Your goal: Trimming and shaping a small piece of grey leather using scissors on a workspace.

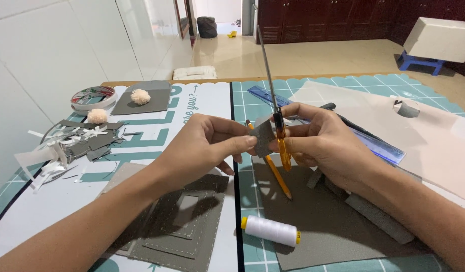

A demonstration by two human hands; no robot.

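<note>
My left hand pinches a small grey fabric piece between thumb and fingers at the centre of the view. My right hand grips orange-handled scissors, whose long blades point up and away, right beside the fabric piece. A yellow pencil lies on the table under both hands. The scissor handles are partly hidden by my fingers.
A white thread spool lies near the front. Stacked grey stitched fabric squares sit at lower left, a large grey sheet at lower right. A blue ruler, beige sheet, pompoms, tape roll and scraps surround.
</note>
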